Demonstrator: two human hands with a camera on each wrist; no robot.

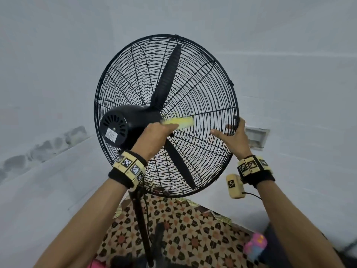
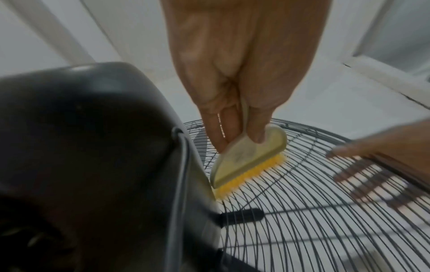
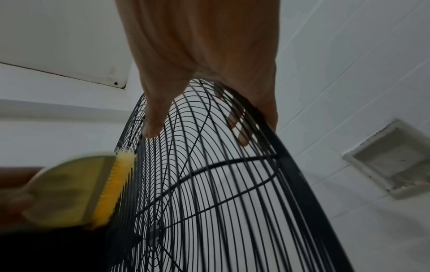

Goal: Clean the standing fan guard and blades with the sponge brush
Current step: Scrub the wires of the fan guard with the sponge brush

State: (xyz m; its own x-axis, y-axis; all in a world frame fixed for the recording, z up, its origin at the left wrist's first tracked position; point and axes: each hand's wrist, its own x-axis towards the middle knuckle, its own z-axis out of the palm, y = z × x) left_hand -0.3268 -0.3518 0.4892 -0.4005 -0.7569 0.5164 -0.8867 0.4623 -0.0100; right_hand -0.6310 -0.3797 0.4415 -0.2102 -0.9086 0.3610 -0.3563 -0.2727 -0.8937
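Landmark: motor housing (image 1: 123,128), black, vented at the back with a label, at the rear centre of the fan.

1. Floor (image 1: 193,238), patterned tile, below the housing; a blurred pink object (image 1: 255,246) lies on it to the lower right.
2. Stand pole (image 1: 142,225), black, running down from under the housing to the floor.
3. Left hand (image 1: 154,136), just right of the housing, wrist band with printed markers. Fingers (image 2: 256,127) and thumb pinch the sponge brush (image 2: 246,156).
4. Sponge brush: pale yellow-green back, yellow bristles pressed against the rear wires of the guard, one end just beside the housing.
5. Fan guard (image 1: 193,89), black wire cage, round, surrounding the housing.
6. Blades (image 1: 170,74), black, inside the guard; one points up from the housing, another down and to the right.
7. Right hand (image 1: 234,136), well right of the housing, at the guard's outer rim. Thumb laid on the rear wires, fingers (image 3: 242,136) wrapped round the rim to the far side.
8. Wall (image 1: 58,55), white, behind the fan; a recessed white box (image 1: 256,136) beyond the right hand.
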